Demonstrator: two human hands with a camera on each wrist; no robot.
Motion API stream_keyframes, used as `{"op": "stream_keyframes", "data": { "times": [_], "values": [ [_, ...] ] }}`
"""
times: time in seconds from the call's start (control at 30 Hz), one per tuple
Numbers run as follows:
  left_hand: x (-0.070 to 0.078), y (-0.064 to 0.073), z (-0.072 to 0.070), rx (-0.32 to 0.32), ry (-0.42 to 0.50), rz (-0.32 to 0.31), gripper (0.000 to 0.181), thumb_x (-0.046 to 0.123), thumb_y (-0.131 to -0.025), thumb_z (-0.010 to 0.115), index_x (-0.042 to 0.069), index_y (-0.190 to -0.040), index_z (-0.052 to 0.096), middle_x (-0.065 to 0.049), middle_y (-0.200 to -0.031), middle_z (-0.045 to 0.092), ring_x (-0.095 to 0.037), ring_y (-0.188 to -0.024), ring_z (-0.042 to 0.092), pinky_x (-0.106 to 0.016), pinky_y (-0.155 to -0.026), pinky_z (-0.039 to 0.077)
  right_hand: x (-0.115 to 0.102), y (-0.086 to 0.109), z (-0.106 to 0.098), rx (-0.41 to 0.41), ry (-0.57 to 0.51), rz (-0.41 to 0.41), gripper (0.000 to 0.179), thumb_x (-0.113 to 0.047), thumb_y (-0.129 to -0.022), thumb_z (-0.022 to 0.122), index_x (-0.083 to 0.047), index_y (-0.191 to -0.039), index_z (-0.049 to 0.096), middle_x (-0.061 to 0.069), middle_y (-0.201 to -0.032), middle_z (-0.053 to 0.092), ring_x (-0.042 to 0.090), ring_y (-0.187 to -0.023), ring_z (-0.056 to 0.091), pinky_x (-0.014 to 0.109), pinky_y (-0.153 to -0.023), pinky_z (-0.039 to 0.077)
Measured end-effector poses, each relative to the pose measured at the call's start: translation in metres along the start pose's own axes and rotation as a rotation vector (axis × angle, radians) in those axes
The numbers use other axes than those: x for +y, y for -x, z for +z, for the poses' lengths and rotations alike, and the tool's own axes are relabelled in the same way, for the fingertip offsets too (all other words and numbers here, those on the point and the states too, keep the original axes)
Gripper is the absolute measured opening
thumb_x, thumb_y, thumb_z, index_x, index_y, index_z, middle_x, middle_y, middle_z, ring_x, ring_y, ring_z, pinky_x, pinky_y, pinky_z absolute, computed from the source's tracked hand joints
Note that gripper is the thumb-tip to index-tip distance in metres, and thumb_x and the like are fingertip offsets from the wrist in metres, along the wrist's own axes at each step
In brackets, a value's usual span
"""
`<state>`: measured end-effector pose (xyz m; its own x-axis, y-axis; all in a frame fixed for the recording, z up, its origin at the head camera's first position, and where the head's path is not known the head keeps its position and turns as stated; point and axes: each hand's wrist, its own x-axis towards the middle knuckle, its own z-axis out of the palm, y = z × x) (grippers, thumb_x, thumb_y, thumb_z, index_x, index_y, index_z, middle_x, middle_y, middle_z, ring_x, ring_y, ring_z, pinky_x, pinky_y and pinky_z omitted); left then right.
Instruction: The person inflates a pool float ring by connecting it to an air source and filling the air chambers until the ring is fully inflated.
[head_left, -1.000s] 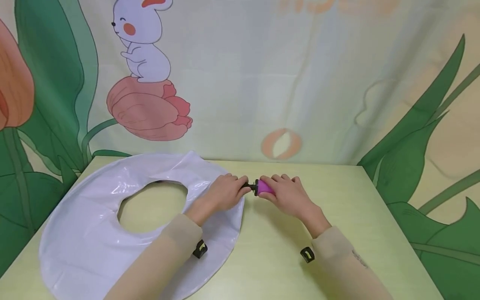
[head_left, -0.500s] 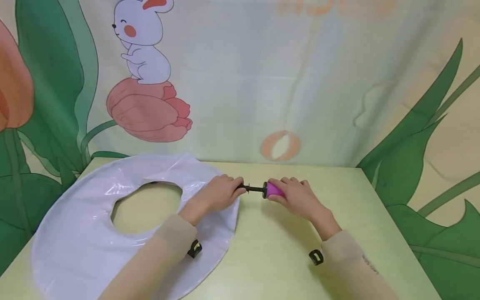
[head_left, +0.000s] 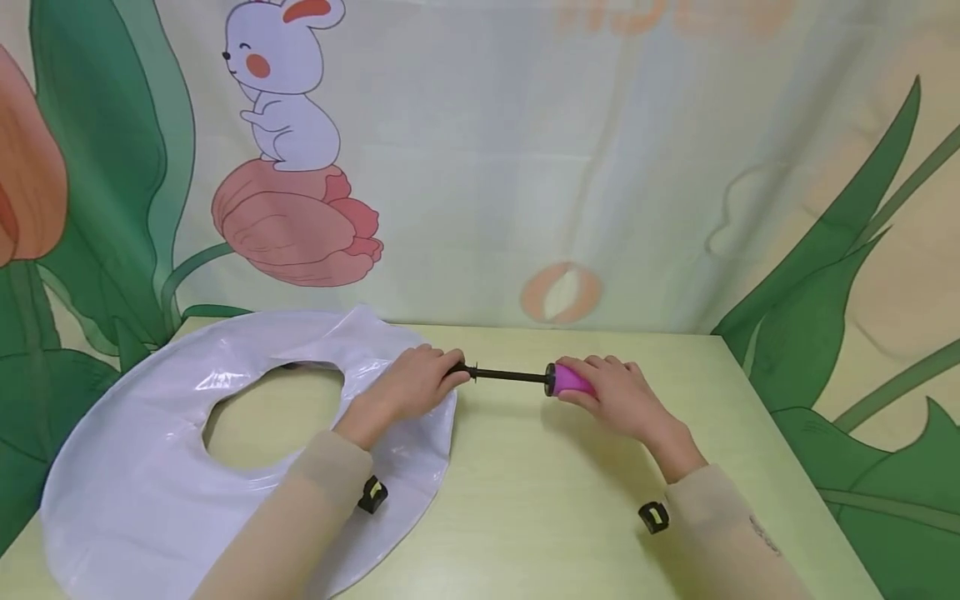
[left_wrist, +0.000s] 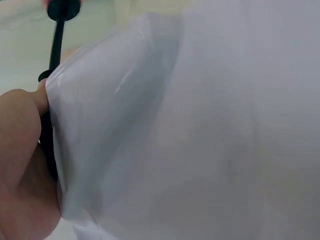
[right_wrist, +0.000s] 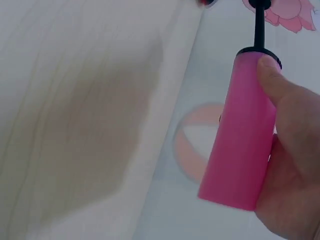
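Note:
A hand pump (right_wrist: 240, 135) with a pink barrel and black plunger is stretched between the two hands above the table. My left hand (head_left: 412, 379) grips the black handle (left_wrist: 46, 137), mostly hidden by the fingers. Curled round the pink barrel, my right hand (head_left: 622, 396) holds it with the thumb along its side. A length of black rod (head_left: 513, 376) shows between them. To the left lies a wrinkled white inflatable ring (head_left: 135, 475) with a hole in its middle. The left hand and forearm overlap its right part; its glossy sheet fills most of the left wrist view.
The pale yellow table (head_left: 525, 517) carries the ring on its left side. Behind it hangs a printed curtain (head_left: 465, 167) with a rabbit and tulips. Black clips (head_left: 372, 494) show beside the sleeves.
The hands have moved apart, left hand leftward and right hand rightward, drawing more black rod out of the pink barrel. The white ring has shifted left.

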<state>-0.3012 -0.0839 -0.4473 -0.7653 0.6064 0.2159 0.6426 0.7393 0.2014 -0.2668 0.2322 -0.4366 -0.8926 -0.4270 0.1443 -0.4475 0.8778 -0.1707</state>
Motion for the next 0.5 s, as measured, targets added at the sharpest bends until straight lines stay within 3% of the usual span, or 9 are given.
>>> {"op": "stream_keyframes", "data": {
  "times": [0.1, 0.33, 0.5],
  "values": [
    [0.002, 0.0, 0.002, -0.01, -0.021, 0.0, 0.022, 0.033, -0.108, 0.053, 0.012, -0.103, 0.058, -0.002, -0.077, 0.054, -0.027, -0.079, 0.054, -0.044, -0.076, 0.045, -0.001, -0.002, 0.005, 0.003, -0.016, 0.001, 0.054, -0.047, -0.1, 0.065, -0.017, -0.145, 0.055, 0.007, -0.118, 0.067, 0.028, -0.102, 0.059, 0.053, -0.086, 0.039],
    [0.028, -0.014, 0.006, -0.034, -0.05, 0.011, 0.026, 0.037, -0.109, 0.05, 0.012, -0.105, 0.059, -0.004, -0.08, 0.057, -0.028, -0.081, 0.057, -0.043, -0.076, 0.045, -0.034, -0.019, 0.014, -0.002, 0.013, -0.047, 0.056, -0.055, -0.103, 0.055, -0.016, -0.143, 0.055, 0.005, -0.119, 0.067, 0.026, -0.1, 0.059, 0.049, -0.081, 0.04],
    [0.019, -0.009, -0.002, -0.027, -0.028, 0.045, 0.026, 0.036, -0.109, 0.052, 0.012, -0.104, 0.06, -0.002, -0.077, 0.054, -0.027, -0.079, 0.055, -0.042, -0.075, 0.045, -0.022, -0.011, 0.007, -0.017, -0.034, -0.054, 0.053, -0.055, -0.102, 0.057, -0.019, -0.14, 0.058, 0.0, -0.107, 0.066, 0.021, -0.094, 0.059, 0.046, -0.08, 0.042]
  ]
}}
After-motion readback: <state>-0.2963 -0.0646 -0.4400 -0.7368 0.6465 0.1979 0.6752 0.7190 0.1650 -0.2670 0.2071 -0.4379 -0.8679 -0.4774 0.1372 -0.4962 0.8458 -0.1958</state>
